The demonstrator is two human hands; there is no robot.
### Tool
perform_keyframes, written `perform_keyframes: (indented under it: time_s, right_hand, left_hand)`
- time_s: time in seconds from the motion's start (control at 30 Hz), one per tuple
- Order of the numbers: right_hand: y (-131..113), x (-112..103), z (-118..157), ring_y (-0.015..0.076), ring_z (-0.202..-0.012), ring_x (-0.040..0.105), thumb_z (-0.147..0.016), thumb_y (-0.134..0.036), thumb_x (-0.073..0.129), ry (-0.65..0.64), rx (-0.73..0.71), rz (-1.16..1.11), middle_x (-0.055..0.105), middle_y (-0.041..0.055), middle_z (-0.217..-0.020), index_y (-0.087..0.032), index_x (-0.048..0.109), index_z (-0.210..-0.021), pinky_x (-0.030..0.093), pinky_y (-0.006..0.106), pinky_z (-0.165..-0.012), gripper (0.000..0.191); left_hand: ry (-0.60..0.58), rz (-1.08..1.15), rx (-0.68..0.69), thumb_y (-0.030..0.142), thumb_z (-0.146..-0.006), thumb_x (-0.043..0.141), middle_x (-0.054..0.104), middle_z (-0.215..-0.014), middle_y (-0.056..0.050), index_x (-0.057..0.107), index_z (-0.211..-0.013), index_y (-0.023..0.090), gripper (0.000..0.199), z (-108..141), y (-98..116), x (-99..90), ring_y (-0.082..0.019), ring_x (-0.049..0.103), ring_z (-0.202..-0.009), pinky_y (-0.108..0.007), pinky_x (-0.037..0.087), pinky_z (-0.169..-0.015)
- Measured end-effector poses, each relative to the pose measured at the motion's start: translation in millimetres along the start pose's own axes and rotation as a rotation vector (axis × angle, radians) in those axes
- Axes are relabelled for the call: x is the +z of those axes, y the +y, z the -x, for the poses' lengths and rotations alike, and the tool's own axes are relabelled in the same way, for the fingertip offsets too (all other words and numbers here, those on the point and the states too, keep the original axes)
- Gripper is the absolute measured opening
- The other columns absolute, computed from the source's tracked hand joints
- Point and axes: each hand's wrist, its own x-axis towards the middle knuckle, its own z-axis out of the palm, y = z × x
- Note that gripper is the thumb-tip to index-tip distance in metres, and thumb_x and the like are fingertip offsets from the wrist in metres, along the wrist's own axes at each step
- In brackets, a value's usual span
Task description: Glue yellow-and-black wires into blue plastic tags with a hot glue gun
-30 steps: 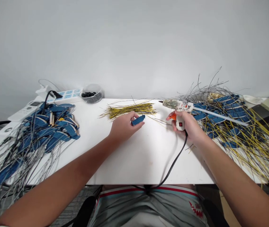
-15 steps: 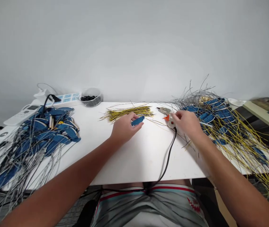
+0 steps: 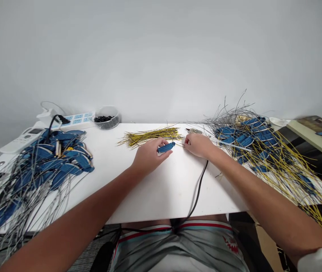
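Note:
Over the middle of the white table, my left hand [image 3: 149, 155] is closed around a small blue piece [image 3: 166, 147], its right end sticking out between thumb and fingers. Thin dark wire runs from that end toward my right hand [image 3: 198, 145], whose fingers are pinched together on the wire a short way to the right. Just behind both hands lies a bundle of yellow and black wires [image 3: 152, 136]. A hot glue gun [image 3: 195, 131] rests behind my right hand, which hides most of it. Its black cord [image 3: 198, 189] trails down over the table's front edge.
Blue pieces with grey wires [image 3: 64, 166] are heaped at left, beside a power strip [image 3: 78, 118] and a clear round tub [image 3: 107, 118] of small black parts. At right lies another heap of blue pieces [image 3: 246, 140] with yellow and black wires. A wall stands behind the table.
My right hand has left the glue gun and moved left, close to the blue piece. My left hand still holds that piece, slightly lower in view.

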Motion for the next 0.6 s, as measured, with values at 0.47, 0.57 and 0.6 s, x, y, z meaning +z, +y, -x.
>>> perform_keyframes:
  time_s: [0.47,0.57,0.6]
  right_hand:
    - [-24,16,44,0.0144,-0.060,0.038,-0.106,-0.040,0.045,0.204,-0.227,-0.924,0.042,-0.0048,-0.067,-0.024,0.048,-0.095,0.031,0.029,-0.060,0.020]
    - [-25,29,43,0.0139,-0.055,0.036,-0.105,-0.040,0.047,0.164,-0.162,-0.939,0.039,-0.0066,-0.062,-0.024,0.051,-0.099,0.026,0.029,-0.056,0.017]
    - [-25,31,44,0.0138,-0.054,0.036,-0.105,-0.040,0.047,0.160,-0.149,-0.942,0.038,-0.0071,-0.061,-0.025,0.051,-0.102,0.025,0.029,-0.055,0.016]
  left_hand:
    - [-0.060,0.037,-0.082,0.049,-0.085,0.070,0.075,-0.103,0.003,0.069,-0.107,0.027,0.031,-2,4,-0.3,-0.015,0.064,-0.088,-0.027,0.043,-0.076]
    - [-0.059,0.038,-0.086,0.048,-0.085,0.071,0.075,-0.103,0.002,0.070,-0.106,0.026,0.030,-3,5,-0.7,-0.015,0.064,-0.090,-0.027,0.043,-0.077]
    - [-0.062,0.037,-0.086,0.048,-0.085,0.071,0.075,-0.102,0.002,0.070,-0.105,0.026,0.030,-3,5,-0.9,-0.015,0.064,-0.091,-0.027,0.043,-0.077]
